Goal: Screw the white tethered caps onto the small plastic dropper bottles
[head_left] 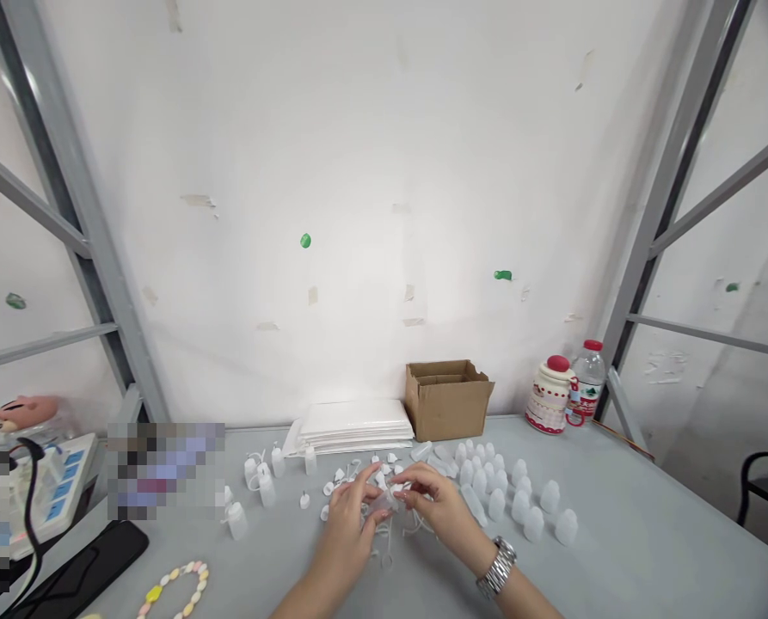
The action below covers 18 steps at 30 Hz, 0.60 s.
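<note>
My left hand (348, 520) is closed around a small translucent plastic bottle (382, 504), which is tilted with its neck end toward the right. At that neck end the fingers of my right hand (432, 500) are pinched together; the small piece between them is too small and too covered to make out. Loose white caps (328, 488) with thin straps lie around and beneath both hands. To the right, several uncapped translucent bottles (496, 505) stand in a cluster, and a few lie on their sides. On the left stand several bottles (266, 488) with caps on.
Behind the hands are a stack of white sheets (351, 425) and an open cardboard box (451, 408). A decorated jar (549, 397) and a water bottle (588, 378) stand at the back right. A phone (80, 572), a bead bracelet (175, 589) and a power strip (67, 494) lie left.
</note>
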Available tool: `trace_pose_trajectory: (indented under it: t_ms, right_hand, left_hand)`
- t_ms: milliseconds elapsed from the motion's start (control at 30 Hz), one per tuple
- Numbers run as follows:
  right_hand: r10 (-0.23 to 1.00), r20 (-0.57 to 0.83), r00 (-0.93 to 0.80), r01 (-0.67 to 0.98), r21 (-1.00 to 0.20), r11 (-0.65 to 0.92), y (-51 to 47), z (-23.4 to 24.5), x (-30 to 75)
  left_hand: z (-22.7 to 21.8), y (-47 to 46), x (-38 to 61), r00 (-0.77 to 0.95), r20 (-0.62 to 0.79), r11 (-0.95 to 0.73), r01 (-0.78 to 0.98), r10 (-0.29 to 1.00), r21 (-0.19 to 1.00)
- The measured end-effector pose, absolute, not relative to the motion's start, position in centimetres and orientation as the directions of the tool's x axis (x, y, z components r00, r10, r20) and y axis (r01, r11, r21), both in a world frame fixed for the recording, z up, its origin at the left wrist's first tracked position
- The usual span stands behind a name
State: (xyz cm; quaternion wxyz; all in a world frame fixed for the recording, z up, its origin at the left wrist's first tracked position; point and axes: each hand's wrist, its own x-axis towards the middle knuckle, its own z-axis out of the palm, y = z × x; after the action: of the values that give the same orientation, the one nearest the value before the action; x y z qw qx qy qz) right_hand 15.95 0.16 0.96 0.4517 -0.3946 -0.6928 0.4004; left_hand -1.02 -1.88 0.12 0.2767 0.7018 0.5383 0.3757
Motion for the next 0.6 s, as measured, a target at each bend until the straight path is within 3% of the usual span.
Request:
trace_pose_trajectory:
  t_ms: [133,300,433,600]
  right_hand:
    - [0.878,0.372,-0.302,0.342,-0.817,0.464,0.0,0.8,15.9]
    - [0.902,0.357,-0.243,0.556,-0.711,0.431,-0.2,0.0,15.5]
    - [0.888,0.329,-0.320,0.492,-0.743,0.453,-0.1,0.6,15.9]
    - [0.873,0.298,-0.385,0.412,-0.791,0.452,0.0,1.2,16.4]
  left_hand:
    - [-0.5,-1.9,-1.2,0.160,0.275,-0.316,0.576,0.948,0.754]
    - [-1.6,-1.8,-1.3,0.223,0.339,-0.402,0.611,0.914,0.682]
    - [-1.5,-1.7,-1.2,0.205,0.309,-0.365,0.654,0.929,0.662]
    - [-0.6,-1.8,-1.0,0.186,0.247,-0.309,0.599,0.951,0.739]
